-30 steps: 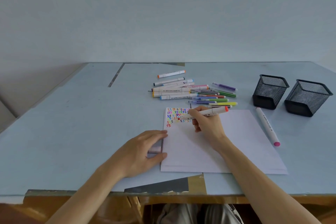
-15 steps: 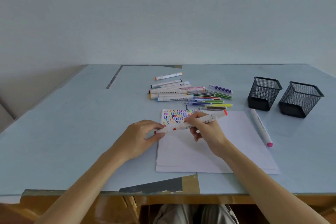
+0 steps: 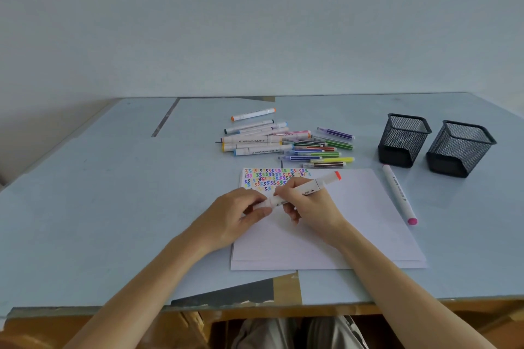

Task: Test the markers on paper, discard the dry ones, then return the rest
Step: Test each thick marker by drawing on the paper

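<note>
Over the paper point(image 3: 326, 224), my right hand point(image 3: 309, 207) grips the red-ended marker point(image 3: 307, 188) by its barrel while my left hand point(image 3: 238, 214) pinches its near end, whose cap my fingers hide. Barrel print is too small to read there and on the pink-ended marker point(image 3: 398, 193) just right of the sheet. Beyond lie the loose markers point(image 3: 283, 142), with two mesh cups point(image 3: 404, 139) to the right.

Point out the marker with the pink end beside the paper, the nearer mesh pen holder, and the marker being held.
pink-tipped marker point(image 3: 397, 193), head view, mid barrel.
left mesh pen holder point(image 3: 402, 141), head view, front wall.
held red-capped marker point(image 3: 314, 186), head view, barrel beyond the right hand's fingers.
</note>
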